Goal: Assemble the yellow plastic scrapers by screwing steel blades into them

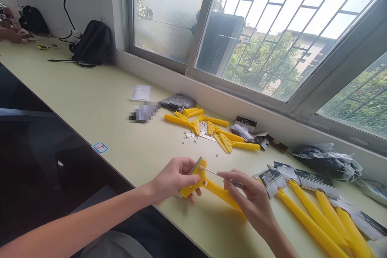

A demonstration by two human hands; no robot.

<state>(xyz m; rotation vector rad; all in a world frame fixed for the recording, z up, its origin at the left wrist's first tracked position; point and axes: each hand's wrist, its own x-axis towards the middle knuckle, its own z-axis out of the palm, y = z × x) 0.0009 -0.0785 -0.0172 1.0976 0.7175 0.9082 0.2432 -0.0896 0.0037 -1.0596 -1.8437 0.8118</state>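
Note:
My left hand grips the head of a yellow scraper, thumb on top and fingers underneath. A grey blade edge shows along the far left side of that head. In my right hand is a thin screwdriver, pinched between thumb and fingers. Its tip touches a screw near the upper end of the scraper head. A second hole or screw shows lower on the head, beside my left thumb. The scraper's handle runs down to the right, partly hidden behind my right hand.
Yellow scraper parts, metal plates and loose screws lie beyond my hands. Several packaged scrapers lie at right, near a black plastic-wrapped bundle. A black backpack stands far left. The table edge is close in front.

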